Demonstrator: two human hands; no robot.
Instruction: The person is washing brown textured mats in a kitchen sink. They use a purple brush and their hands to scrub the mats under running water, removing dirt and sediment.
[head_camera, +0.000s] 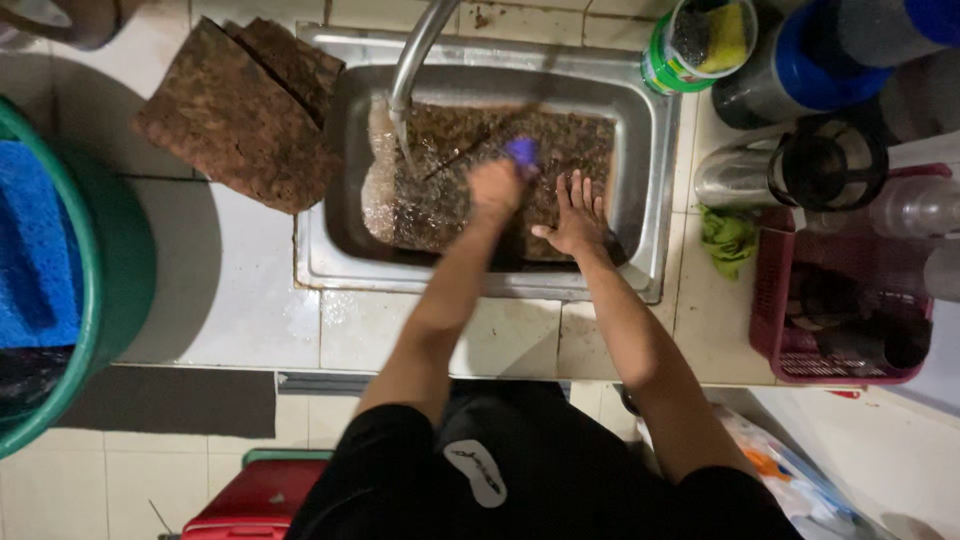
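Black shirt (520, 470) fills the bottom of the view, closest of all, and both bare arms reach up from it toward twelve o'clock into the steel sink (655, 140). Inside the sink lies a brown speckled slab (570, 140), wet, with water running onto its left part from the curved tap (420, 50). Left hand (495, 190) is curled into a fist, its grip pressed together on a small purple scrubber (521, 151) that sits on the slab just at one o'clock of the knuckles. Right hand (575, 215) lies flat on the slab beside it, fingers spread wide, holding nothing. On the white tiled tabletop (240, 290) at ten o'clock of the sink rest two more brown slabs (235, 120), one overlapping the other. At nine o'clock stands a green tub (115, 270) with something blue in it. At three o'clock sit a green rag (728, 238) and a red basket (775, 300).
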